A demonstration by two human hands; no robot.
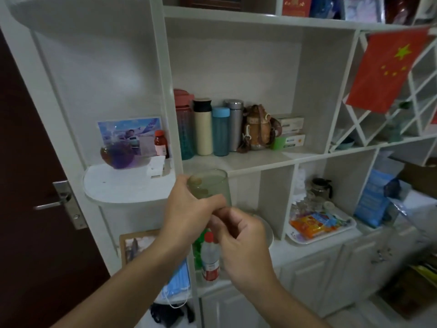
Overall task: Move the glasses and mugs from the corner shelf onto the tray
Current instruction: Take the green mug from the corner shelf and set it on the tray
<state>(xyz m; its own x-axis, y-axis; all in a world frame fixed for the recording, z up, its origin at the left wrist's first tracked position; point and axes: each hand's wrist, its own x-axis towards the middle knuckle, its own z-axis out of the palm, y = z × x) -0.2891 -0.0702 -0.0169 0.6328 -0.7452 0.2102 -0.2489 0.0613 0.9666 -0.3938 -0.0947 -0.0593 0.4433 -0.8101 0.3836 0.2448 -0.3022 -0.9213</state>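
A pale green drinking glass (pixel 214 183) is held in the air in front of the white cabinet, just right of the rounded corner shelf (pixel 118 188). My left hand (pixel 189 209) grips it, fingers wrapped around its side and rim. My right hand (pixel 238 235) is just below it, fingers curled and touching the left hand's knuckles; whether it touches the glass cannot be told. A white tray (pixel 350 225) lies on the counter at the lower right, holding snack packets and small items. On the corner shelf stand a purple glass ball vase (pixel 117 155) and a small brown bottle (pixel 160 144).
Several water bottles and flasks (pixel 203 129) line the middle shelf. A glass coffee pot (pixel 320 188) stands behind the tray. A plastic bottle with a red cap (pixel 209 256) is under my hands. A dark door (pixel 28 185) is at the left. A red flag (pixel 387 69) hangs at the right.
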